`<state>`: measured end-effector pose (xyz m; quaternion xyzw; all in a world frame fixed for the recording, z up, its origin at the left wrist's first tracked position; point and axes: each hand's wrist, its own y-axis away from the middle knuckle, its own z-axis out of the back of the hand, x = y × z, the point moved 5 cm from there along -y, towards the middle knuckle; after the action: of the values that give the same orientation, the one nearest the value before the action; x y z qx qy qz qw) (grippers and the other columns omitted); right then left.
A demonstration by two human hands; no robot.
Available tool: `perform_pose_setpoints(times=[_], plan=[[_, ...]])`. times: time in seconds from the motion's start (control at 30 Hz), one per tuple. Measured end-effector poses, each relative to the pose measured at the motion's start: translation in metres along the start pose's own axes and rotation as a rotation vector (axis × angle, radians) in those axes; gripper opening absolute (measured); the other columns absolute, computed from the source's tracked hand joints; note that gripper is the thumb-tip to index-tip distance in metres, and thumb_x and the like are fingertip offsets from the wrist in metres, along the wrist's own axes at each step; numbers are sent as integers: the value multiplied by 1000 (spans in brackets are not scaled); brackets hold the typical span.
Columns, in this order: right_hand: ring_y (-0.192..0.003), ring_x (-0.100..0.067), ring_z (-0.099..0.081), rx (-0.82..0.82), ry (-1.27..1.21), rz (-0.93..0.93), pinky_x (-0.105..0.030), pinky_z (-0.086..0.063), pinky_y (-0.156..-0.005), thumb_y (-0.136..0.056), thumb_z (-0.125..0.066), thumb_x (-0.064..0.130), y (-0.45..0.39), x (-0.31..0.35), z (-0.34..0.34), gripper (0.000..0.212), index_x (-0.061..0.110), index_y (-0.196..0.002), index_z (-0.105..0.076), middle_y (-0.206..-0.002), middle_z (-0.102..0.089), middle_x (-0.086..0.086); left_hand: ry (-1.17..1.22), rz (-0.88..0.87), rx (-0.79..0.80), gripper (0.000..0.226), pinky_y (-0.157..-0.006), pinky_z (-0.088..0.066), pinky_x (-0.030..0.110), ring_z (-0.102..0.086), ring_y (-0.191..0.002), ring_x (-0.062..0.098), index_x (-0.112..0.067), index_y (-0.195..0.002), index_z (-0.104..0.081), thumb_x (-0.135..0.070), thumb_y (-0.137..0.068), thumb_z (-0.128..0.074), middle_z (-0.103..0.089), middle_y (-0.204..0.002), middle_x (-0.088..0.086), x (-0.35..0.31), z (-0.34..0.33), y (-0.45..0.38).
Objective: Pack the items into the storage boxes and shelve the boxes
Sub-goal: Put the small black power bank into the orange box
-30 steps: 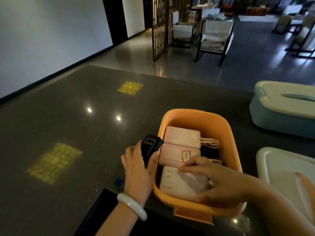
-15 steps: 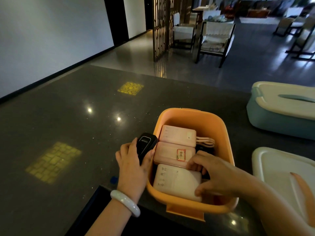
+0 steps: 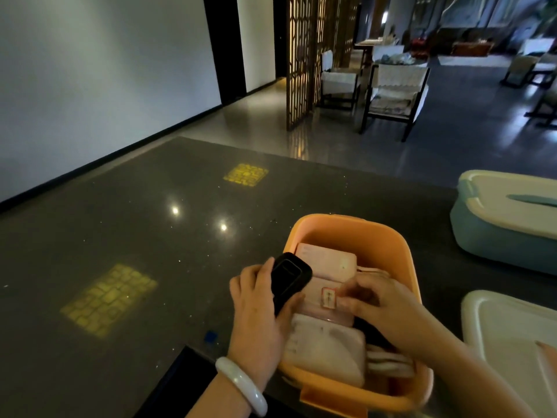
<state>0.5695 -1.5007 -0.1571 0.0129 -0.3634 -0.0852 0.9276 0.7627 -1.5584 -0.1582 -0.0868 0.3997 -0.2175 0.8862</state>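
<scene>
Left hand: fingers grip a glossy black rectangular device at the box rim, ready to go in.
Right hand: fingers curled onto the pink power banks, probably clearing room.
Orange plastic storage box: lidless on the dark tabletop.

An orange plastic storage box sits on a dark grey speckled stone counter. Inside the box lie three pale pink slabs; the middle pink slab carries a small label bordered in red. At the box's left rim is a glossy black rounded device. Left of the box, two patches of yellow brick-like pattern show on the counter. Right of the box stands a teal box with a cream lid; nearer, a plain cream-white lid. A milky white bangle rings the wrist left of the box.
</scene>
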Motion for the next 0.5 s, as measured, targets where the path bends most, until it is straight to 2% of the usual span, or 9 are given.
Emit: perform_pose_setpoints(times=[0.07,0.13,0.23,0.3,0.4,0.47,0.5], plan=[[-88,12,-60,-58,-144,19,-16,-45,-79,-89,-59,40,-5,10,5,8,42,-95,-62,-94,-66,26,24,-43,-6,65,-94,-31,19,-24,-113,1,-34,-138,-33,-40,-83,-66,-31,-125,-14,-12,-4,-2],[-81,7,-65,-67,-329,-17,-18,-47,-73,-92,-54,41,-11,18,7,13,37,-92,-67,-87,-70,21,48,-93,6,63,-92,-31,15,-24,-113,-2,-41,-136,-30,-40,-84,-65,-29,-123,-18,-22,-9,-6],[-81,-6,-70,-54,-511,-63,-27,-50,-76,-93,-54,38,-21,23,9,18,35,-89,-71,-86,-73,9,59,-158,52,65,-90,-33,12,-23,-115,-4,-41,-139,-25,-38,-87,-65,-25,-125,-19,-28,-15,-15],[-81,-12,-71,-55,-588,-74,-31,-53,-76,-93,-57,32,-28,24,15,17,33,-87,-73,-86,-74,3,86,-172,124,65,-94,-34,13,-23,-114,-9,-41,-140,-25,-46,-86,-61,-23,-127,-19,-28,-16,-26],[-73,-13,-72,-179,-652,-104,-22,-54,-63,-91,-61,21,-40,16,37,13,26,-90,-72,-79,-74,0,189,-67,255,69,-104,-34,21,-25,-125,-9,-48,-141,-17,-74,-80,-36,-19,-133,-28,-14,-12,-46],[-71,-7,-70,-327,-587,-106,-17,-52,-55,-90,-62,19,-52,6,58,14,28,-97,-68,-78,-73,5,185,74,336,69,-111,-34,36,-28,-135,5,-44,-146,-15,-73,-85,-28,-20,-147,-21,8,-14,-55],[-70,-5,-69,-399,-551,-100,-15,-51,-53,-90,-62,18,-58,1,68,15,27,-100,-67,-79,-72,5,145,126,383,67,-112,-32,39,-29,-137,9,-40,-148,-16,-68,-89,-28,-20,-152,-15,17,-18,-57]])
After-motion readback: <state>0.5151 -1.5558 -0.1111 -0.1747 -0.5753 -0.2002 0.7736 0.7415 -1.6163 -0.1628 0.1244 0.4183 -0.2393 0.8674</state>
